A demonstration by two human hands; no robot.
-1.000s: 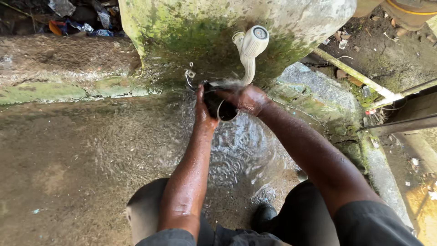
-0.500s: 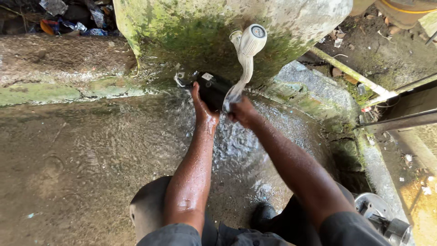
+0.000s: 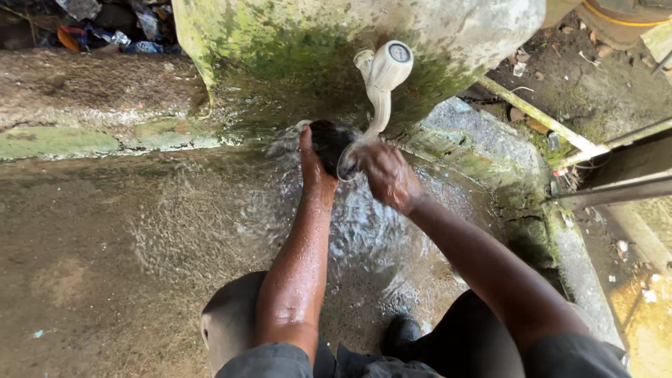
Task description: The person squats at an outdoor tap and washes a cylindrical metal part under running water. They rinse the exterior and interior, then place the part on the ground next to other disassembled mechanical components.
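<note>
Nearest the camera: dark trousers at the knees and a black shoe (image 3: 404,329) on the wet concrete floor (image 3: 105,266), at 6 o'clock. A grey rounded bucket rim (image 3: 227,315) shows just left of the left forearm.

Both forearms run up from 6 o'clock toward 12 o'clock and meet under the tap. The left arm is wet and shiny.

Left hand (image 3: 313,164): grip closed on a small dark object (image 3: 330,143), fingers wrapped round its left side. The object sits at the hand's 1 o'clock, pressed against the palm and fingers. Its kind cannot be told; it is blurred by water.

Right hand (image 3: 383,173): at 3 o'clock of the dark object, touching or just beside its right edge. Whether this grip is closed on it or only rubbing it cannot be told; motion blur and water hide the fingers.

White plastic tap (image 3: 383,77): directly at 12 o'clock of the hands, spout pointing down, water stream (image 3: 364,136) falling onto the dark object and the right hand, then spreading over the floor around the arms.

Behind the tap: mossy green concrete wall (image 3: 294,49). Farther, at 11 o'clock, scattered litter (image 3: 105,28). At 2 o'clock, a pale pipe (image 3: 539,115) lying on bare soil
</note>
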